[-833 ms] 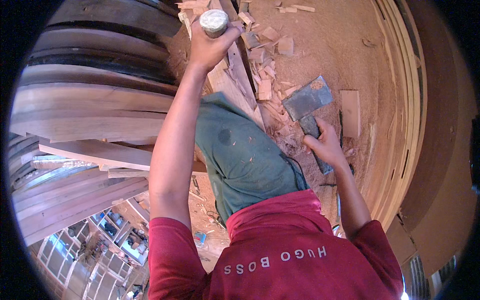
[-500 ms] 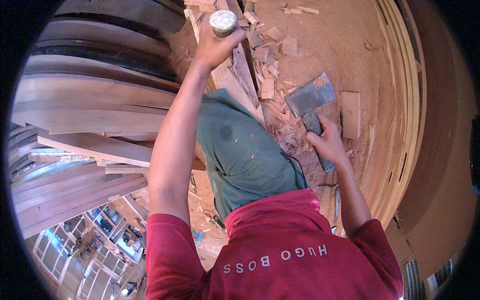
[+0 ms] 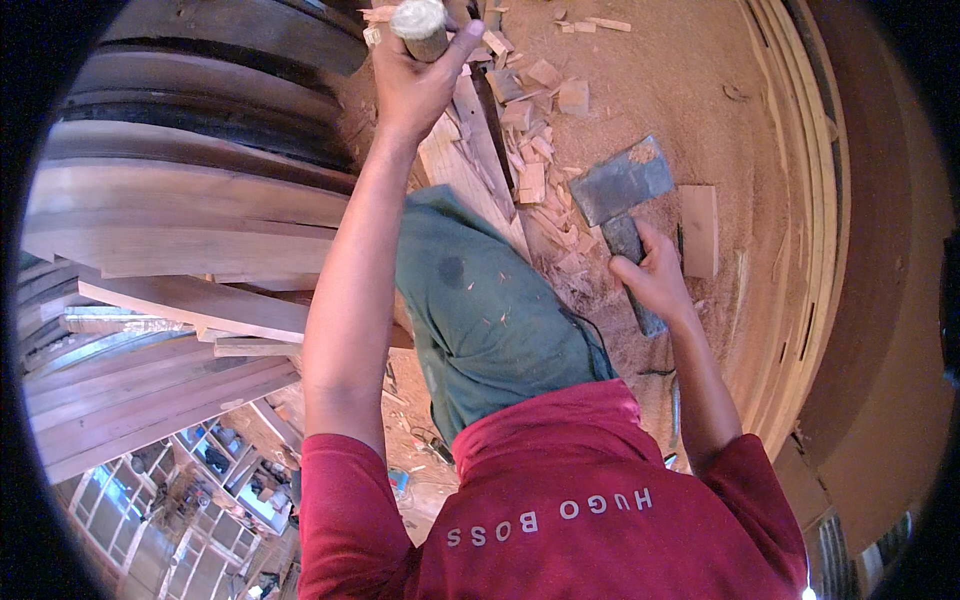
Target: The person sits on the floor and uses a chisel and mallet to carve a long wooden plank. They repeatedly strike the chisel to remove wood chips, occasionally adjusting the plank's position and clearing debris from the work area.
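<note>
L grip (image 3: 412, 92) clenched round brownish cyl. handle (image 3: 424, 40) w/ whitish round end, nr pale wooden beam (image 3: 455, 168); contact unclear. R grip (image 3: 660, 272) wrapped round haft (image 3: 622, 240) of grey block-headed mallet (image 3: 621, 184), R of pale split-wood chips (image 3: 531, 183).

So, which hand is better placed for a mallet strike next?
Likely the right hand: it already grips the mallet, while the left hand is wrapped around a pale-topped handle.
</note>
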The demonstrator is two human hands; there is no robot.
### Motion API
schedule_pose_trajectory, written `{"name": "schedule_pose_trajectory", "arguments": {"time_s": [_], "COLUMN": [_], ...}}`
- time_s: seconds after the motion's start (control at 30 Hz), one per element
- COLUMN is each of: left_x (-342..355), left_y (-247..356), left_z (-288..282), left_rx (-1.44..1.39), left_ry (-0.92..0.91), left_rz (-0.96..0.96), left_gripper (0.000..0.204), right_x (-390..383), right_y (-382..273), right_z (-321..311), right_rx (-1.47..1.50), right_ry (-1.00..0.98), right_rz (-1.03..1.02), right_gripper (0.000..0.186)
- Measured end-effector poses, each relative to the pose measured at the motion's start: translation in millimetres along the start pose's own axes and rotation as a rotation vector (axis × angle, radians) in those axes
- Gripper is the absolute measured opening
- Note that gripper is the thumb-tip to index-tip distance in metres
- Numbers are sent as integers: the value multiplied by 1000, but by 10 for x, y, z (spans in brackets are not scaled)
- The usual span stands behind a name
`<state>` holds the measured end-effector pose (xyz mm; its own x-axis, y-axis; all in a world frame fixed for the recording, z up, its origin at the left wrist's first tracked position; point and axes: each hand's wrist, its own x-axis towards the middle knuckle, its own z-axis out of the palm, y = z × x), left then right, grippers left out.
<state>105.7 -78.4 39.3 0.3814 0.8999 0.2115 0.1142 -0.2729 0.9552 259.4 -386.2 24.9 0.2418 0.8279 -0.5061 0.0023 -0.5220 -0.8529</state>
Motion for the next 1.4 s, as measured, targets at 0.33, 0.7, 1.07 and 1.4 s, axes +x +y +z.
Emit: {"name": "schedule_pose_trajectory", "arguments": {"time_s": [0.33, 0.7, 1.07, 1.4], "left_x": [-117, -336, -522, -86], "left_y": [-128, -243, -680, 210], "left_z": [1, -11, -29, -60], "left_rx": [75, 146, -23, -46], "left_ry": [-101, -70, -140, 111], "left_rz": [6, 24, 39, 46], "left_gripper": [17, 15, 40, 12], "right_x": [-45, 252, 621, 461], "right_y": [32, -727, -1708, -1770], "right_z": [2, -88, 117, -96], "right_rx": [18, -409, -1063, -356], "right_ry": [-2, 91, -45, 202], "right_rz": [26, -529, -428, -783], "right_gripper": [41, 44, 47, 46]}}
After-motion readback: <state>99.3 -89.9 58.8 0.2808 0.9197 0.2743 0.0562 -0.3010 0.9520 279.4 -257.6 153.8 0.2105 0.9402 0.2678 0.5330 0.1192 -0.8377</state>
